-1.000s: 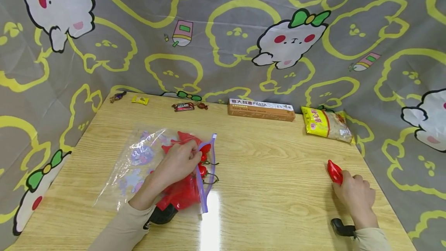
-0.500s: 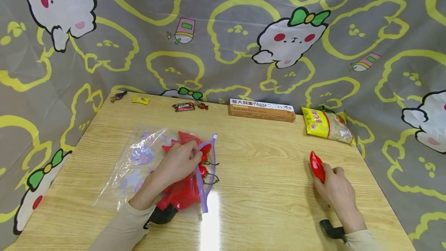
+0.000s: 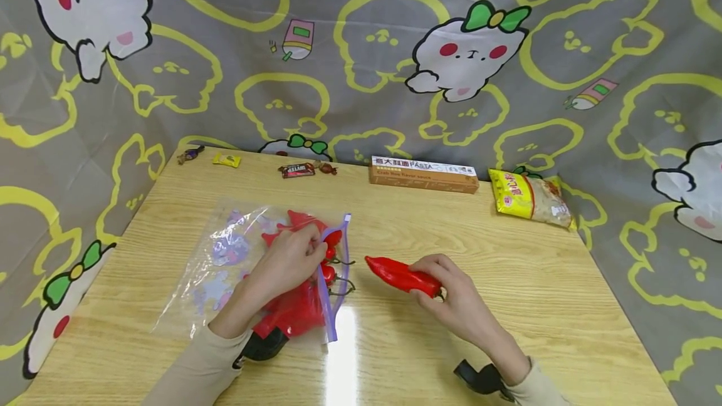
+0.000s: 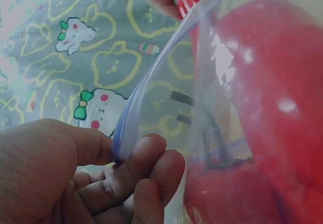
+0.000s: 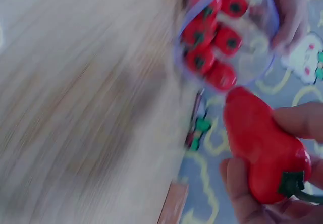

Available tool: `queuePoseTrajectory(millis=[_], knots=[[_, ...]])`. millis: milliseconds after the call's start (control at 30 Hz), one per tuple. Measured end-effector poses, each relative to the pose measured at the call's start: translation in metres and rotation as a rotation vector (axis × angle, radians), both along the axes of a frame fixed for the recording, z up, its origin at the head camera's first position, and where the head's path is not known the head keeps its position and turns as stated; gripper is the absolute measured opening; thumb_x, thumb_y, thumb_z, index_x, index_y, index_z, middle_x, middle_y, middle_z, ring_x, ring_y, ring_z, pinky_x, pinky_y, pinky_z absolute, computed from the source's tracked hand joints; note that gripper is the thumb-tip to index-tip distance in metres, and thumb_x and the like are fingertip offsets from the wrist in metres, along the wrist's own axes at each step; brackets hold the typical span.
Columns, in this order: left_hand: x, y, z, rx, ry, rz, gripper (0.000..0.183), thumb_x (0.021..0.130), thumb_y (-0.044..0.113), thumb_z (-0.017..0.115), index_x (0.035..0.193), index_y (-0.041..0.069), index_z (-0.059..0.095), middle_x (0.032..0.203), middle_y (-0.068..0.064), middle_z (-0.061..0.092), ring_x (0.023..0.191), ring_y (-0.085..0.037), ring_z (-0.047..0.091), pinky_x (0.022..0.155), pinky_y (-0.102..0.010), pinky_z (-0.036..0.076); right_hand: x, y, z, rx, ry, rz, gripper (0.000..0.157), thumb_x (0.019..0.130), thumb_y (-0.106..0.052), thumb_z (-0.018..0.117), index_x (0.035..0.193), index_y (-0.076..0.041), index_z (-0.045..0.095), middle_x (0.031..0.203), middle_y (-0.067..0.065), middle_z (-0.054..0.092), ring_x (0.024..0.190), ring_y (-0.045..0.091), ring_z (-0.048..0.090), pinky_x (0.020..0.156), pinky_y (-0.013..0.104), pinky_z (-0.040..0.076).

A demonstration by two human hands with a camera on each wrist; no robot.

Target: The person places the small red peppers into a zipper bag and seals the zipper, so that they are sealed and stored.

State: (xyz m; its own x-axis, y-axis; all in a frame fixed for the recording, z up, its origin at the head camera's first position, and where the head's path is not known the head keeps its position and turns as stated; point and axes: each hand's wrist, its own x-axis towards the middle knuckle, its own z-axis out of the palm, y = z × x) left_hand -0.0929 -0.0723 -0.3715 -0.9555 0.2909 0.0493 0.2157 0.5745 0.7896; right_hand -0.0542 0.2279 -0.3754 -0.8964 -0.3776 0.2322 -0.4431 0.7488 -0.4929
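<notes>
My left hand (image 3: 290, 262) pinches the purple zip edge (image 4: 128, 123) of a clear zip bag (image 3: 192, 268) and lifts it, so the mouth gapes to the right. Inside lie several red chili peppers (image 3: 290, 318); their dark green stems poke toward the opening, and the right wrist view shows their stem ends (image 5: 202, 40) through it. Just right of that mouth, my right hand (image 3: 459, 299) grips another glossy red chili pepper (image 3: 395, 273) by its stem end. Its pointed tip faces the bag, a short gap away, with the green stem (image 5: 298, 186) at the back.
Along the table's back edge lie several wrapped candies, among them a yellow one (image 3: 227, 160) and a dark red one (image 3: 297, 170). A pasta box (image 3: 423, 175) and a yellow food packet (image 3: 530, 199) stand farther right. A patterned curtain (image 3: 316, 11) hangs behind the wooden table (image 3: 553, 331).
My right hand has swept left across the table with the chili pepper, from the far right to near the bag's mouth, turning its tip leftward. The left hand keeps its place.
</notes>
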Motion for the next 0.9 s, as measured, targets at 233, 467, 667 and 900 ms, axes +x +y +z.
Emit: queuePoseTrajectory(millis=[233,467,667,900], knots=[[-0.001,0.000,0.000,0.001,0.017,0.003,0.011,0.089,0.017,0.051,0.079,0.013,0.052,0.049,0.006,0.053,0.042,-0.008,0.051,0.036,-0.023,0.032,0.001,-0.032,0.001,-0.137,-0.050,0.144,0.040,0.074,-0.004,0.066,0.110,-0.020,0.061,0.110,-0.008,0.053,0.091,0.009,0.054,0.070,0.025,0.050],[-0.001,0.001,0.000,0.000,-0.002,0.007,0.010,0.090,0.018,0.051,0.081,0.013,0.051,0.050,0.006,0.054,0.042,-0.009,0.052,0.036,-0.024,0.032,-0.001,-0.056,-0.006,-0.219,-0.088,0.234,0.030,0.082,-0.009,0.067,0.109,-0.012,0.055,0.115,-0.001,0.060,0.090,0.009,0.058,0.071,0.024,0.052],[-0.001,0.001,0.001,-0.010,-0.030,0.019,0.010,0.090,0.020,0.052,0.082,0.014,0.052,0.051,0.006,0.054,0.044,-0.009,0.053,0.041,-0.026,0.039,-0.003,-0.070,-0.013,-0.248,-0.109,0.249,0.028,0.083,-0.011,0.067,0.108,-0.011,0.055,0.120,0.001,0.057,0.098,0.013,0.059,0.075,0.024,0.052],[0.000,0.001,0.002,-0.006,-0.034,0.016,0.010,0.090,0.019,0.052,0.081,0.014,0.052,0.051,0.005,0.054,0.044,-0.009,0.053,0.041,-0.027,0.040,-0.005,-0.080,-0.015,-0.300,-0.088,0.289,0.039,0.080,0.005,0.060,0.116,-0.009,0.059,0.115,0.005,0.051,0.100,0.017,0.057,0.080,0.025,0.051]])
